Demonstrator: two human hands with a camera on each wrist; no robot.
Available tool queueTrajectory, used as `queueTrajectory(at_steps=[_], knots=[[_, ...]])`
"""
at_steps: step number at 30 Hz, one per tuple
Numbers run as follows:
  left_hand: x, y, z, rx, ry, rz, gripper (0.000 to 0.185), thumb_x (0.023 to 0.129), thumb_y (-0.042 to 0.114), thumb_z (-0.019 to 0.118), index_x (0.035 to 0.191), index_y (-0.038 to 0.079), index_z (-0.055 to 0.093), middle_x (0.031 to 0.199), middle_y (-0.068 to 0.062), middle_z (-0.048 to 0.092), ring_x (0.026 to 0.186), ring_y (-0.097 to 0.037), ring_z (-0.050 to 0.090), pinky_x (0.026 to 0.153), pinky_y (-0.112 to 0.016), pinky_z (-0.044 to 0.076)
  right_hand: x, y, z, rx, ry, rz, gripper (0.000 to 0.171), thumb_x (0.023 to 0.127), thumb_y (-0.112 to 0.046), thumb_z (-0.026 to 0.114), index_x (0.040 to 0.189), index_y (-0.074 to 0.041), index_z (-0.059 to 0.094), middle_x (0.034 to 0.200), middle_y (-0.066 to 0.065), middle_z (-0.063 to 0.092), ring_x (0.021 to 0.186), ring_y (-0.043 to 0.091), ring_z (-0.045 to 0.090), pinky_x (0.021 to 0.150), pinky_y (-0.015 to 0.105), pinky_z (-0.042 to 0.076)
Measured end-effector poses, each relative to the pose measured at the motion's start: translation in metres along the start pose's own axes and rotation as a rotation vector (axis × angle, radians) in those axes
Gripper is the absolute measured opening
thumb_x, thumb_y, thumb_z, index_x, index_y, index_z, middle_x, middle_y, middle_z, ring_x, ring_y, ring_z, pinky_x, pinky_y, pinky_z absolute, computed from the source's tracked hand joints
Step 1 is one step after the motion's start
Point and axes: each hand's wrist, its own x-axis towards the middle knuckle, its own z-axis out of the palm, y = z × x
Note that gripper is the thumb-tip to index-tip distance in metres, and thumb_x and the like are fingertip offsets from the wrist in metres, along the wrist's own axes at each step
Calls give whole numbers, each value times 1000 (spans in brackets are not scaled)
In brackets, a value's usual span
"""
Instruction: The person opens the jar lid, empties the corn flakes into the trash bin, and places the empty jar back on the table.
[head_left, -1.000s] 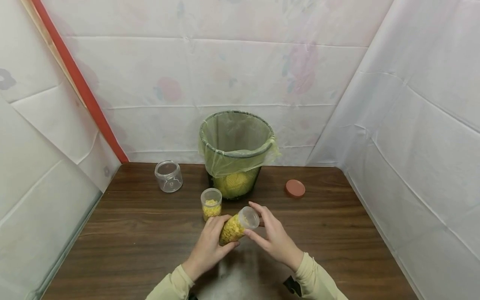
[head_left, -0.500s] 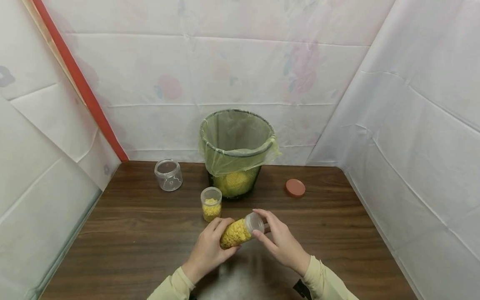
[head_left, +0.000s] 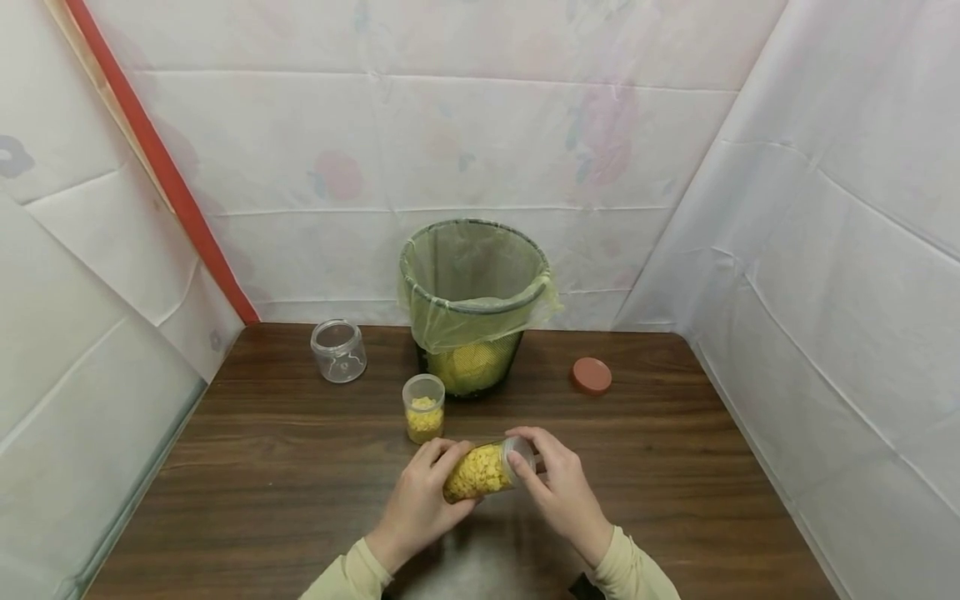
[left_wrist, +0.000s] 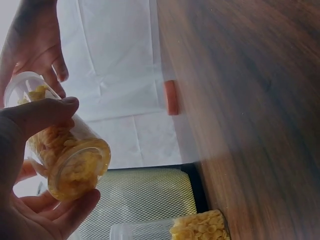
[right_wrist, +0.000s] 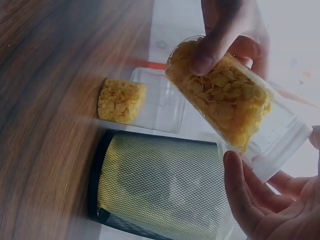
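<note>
A clear jar of yellow flakes (head_left: 476,472) lies tilted, almost flat, above the table's front middle. My left hand (head_left: 438,482) grips its body from the left, fingers over the top and thumb below. My right hand (head_left: 534,467) curls round the clear cap end (head_left: 518,451). In the left wrist view the jar's base (left_wrist: 75,167) faces the camera, between my thumb and fingers (left_wrist: 42,114). The right wrist view shows the flakes (right_wrist: 220,92) piled toward the base, and my right fingers (right_wrist: 245,197) lie by the cap (right_wrist: 280,147).
A mesh bin with a green liner (head_left: 472,287) stands at the back, yellow stuff inside it. A small open jar of flakes (head_left: 423,408) stands just in front of it. An empty glass jar (head_left: 339,350) is back left, and a red lid (head_left: 591,375) back right.
The jar has tipped lower, from slanting up to nearly level, and sunk slightly toward the table. My right hand has moved in and wrapped round the cap end.
</note>
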Motion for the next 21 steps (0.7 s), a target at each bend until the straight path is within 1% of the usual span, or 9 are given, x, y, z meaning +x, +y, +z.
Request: queueTrajectory(at_steps=[4,7,14,21], knots=[[2,-2,-1,-10,14,7,68,52,22,88,114,10,63,98,-1,59,89,-15,57,74,-33,53,1,0,1,-37,21,-4,29,92,-25,62,120,-21,59,111,-2,63,87,7,62,61,18,52],[4,-3,-1,-19,12,6,68,53,21,87,116,11,63,98,-1,60,89,-16,57,75,-33,53,1,1,1,-61,30,-25,33,91,-26,64,122,-20,58,111,0,64,88,9,62,61,18,52],[6,-3,-4,-16,29,8,68,54,21,87,117,10,64,99,-3,64,88,-16,58,75,-32,53,4,4,1,-74,37,-49,33,90,-25,64,123,-19,59,110,1,65,89,10,64,64,18,53],[9,-3,-8,-12,20,-12,64,57,21,87,116,11,66,102,-1,67,90,-14,59,77,-29,53,8,2,1,-110,13,-55,33,91,-27,63,123,-19,58,110,2,65,91,11,64,66,19,54]])
